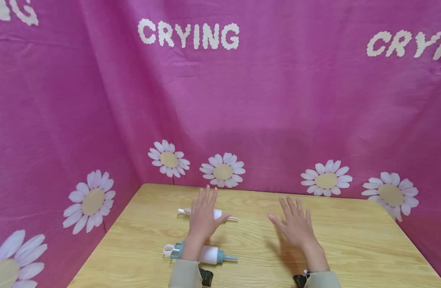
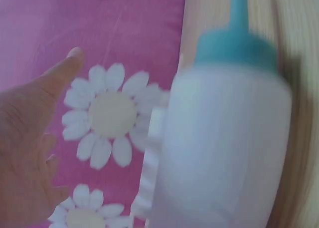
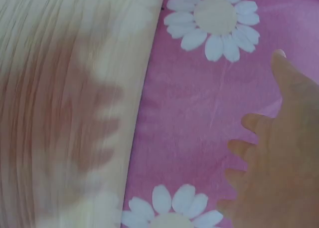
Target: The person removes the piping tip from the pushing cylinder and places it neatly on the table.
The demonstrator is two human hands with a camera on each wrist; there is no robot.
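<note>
My left hand (image 1: 202, 220) hovers over the table with straight, spread fingers, holding nothing. Under its wrist lies a white bottle-like dispenser (image 1: 208, 255) with a teal nozzle, a teal frame and a white ring at its left end; the forearm hides its middle. Large in the left wrist view, its white body (image 2: 224, 143) stands beside the hand. A second, slimmer white dispenser (image 1: 217, 214) with a pale thin tip lies farther back, partly behind the left hand. My right hand (image 1: 296, 226) is raised over the table's right half, fingers spread, touching nothing; its shadow falls on the wood.
The light wooden table (image 1: 256, 240) has rounded far corners. A pink curtain (image 1: 263, 104) printed with daisies and white lettering stands right behind it and along both sides. Dark straps (image 1: 206, 277) with devices sit on both wrists, below beige sleeves.
</note>
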